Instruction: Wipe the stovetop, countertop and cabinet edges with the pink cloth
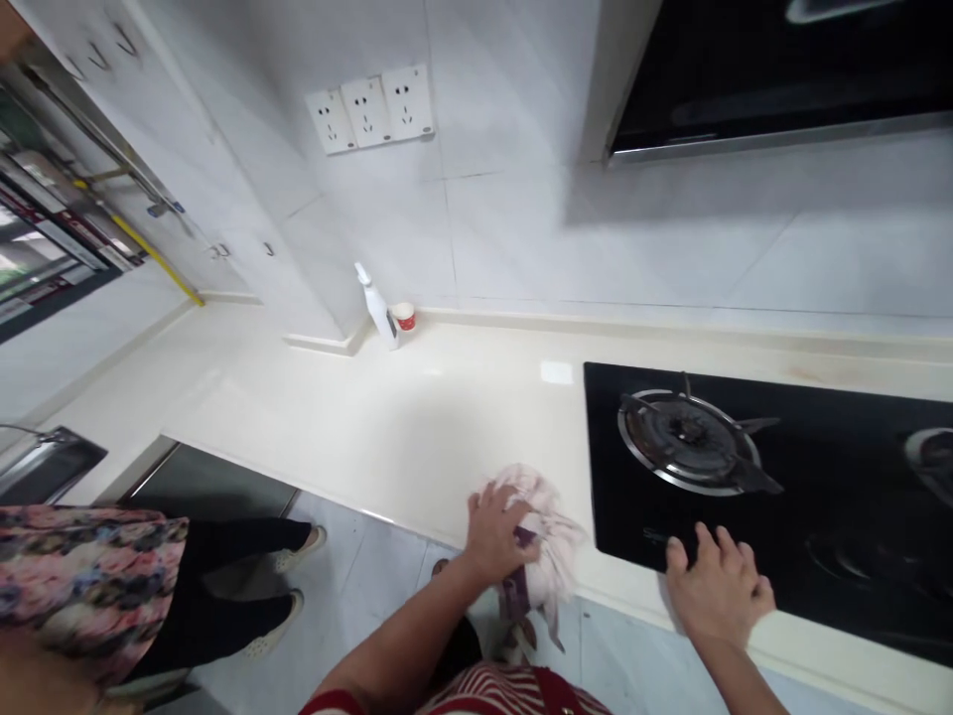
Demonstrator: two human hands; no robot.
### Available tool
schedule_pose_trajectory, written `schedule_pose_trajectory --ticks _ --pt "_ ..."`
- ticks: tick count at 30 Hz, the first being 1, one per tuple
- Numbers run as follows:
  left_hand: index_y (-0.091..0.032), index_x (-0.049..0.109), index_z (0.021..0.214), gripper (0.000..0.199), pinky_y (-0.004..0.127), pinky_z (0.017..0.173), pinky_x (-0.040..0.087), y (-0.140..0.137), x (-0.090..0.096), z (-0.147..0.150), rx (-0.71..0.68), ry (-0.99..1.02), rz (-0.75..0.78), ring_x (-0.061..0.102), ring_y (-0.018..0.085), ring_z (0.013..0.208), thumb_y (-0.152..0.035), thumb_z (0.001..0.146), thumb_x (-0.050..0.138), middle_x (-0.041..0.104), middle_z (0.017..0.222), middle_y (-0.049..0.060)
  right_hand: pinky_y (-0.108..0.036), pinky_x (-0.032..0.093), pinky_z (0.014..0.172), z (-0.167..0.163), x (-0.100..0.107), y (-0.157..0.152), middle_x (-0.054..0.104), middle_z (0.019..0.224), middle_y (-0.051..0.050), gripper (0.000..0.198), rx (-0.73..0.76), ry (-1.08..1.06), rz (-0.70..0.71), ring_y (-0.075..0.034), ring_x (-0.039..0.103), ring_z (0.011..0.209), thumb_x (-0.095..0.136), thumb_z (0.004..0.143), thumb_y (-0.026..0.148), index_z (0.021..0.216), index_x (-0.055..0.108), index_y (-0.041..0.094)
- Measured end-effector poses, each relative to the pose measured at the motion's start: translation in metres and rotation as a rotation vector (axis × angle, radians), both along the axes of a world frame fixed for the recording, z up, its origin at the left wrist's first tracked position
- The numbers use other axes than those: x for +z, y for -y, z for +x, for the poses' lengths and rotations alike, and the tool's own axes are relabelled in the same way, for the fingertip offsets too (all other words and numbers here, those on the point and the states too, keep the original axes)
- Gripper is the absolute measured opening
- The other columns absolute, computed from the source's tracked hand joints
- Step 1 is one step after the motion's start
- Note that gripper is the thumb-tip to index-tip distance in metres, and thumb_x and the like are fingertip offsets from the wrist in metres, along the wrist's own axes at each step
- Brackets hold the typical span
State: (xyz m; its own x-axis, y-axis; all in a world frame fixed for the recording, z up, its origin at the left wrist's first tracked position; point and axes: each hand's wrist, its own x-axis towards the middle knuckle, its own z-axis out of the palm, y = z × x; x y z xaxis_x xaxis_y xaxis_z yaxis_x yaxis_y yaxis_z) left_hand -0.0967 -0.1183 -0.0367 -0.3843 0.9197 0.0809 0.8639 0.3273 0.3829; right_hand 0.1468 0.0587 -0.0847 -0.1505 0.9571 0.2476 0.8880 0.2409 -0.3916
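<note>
On bench [462, 422], left fingers [501, 494] half-curled over cloth [557, 541], grip unclear; right fingers [728, 547] spread, empty, at hob [625, 511]; overhang could drag cloth off.

On my feed, my left hand [497, 531] sits at six o'clock, palm down, fingers curled, its forearm [413, 628] angled toward two. My right hand [719, 588], at four o'clock, is palm down, fingers spread toward twelve; whether its hidden palm bears weight, I can't quite tell.
</note>
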Motion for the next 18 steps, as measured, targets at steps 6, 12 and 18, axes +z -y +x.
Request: schedule_pose_trajectory --ticks 6,12,18 --pt "-0.038 0.060 0.135 0.055 0.066 0.114 0.025 0.004 0.030 -0.135 0.433 -0.116 -0.108 0.016 0.042 0.152 -0.052 0.082 0.069 0.028 0.167 0.004 -0.070 0.023 0.111 0.000 -0.010 -0.006 0.043 0.153 -0.021 0.065 -0.017 0.000 -0.056 -0.040 0.028 0.147 0.031 0.094 0.049 0.148 0.046 0.016" --pt "-0.027 0.041 0.153 0.083 0.062 0.120 0.019 0.017 0.027 -0.183 0.461 -0.131 -0.097 0.006 0.040 0.156 -0.061 0.082 0.066 0.015 0.169 0.015 -0.079 0.024 0.103 -0.036 -0.002 0.021 0.039 0.156 -0.024 0.070 -0.084 -0.031 0.009 -0.048 0.028 0.145 0.028 0.094 0.053 0.153 0.042 0.019" --pt "-0.029 0.046 0.150 0.093 0.069 0.114 0.022 0.005 0.003 -0.152 0.243 -0.057 -0.114 0.019 0.046 0.151 -0.066 0.070 0.074 0.030 0.163 0.019 -0.080 0.027 0.099 -0.057 0.000 0.037 0.043 0.155 -0.019 0.073 -0.107 -0.024 0.066 -0.051 0.033 0.142 0.032 0.090 0.053 0.159 0.032 0.030"
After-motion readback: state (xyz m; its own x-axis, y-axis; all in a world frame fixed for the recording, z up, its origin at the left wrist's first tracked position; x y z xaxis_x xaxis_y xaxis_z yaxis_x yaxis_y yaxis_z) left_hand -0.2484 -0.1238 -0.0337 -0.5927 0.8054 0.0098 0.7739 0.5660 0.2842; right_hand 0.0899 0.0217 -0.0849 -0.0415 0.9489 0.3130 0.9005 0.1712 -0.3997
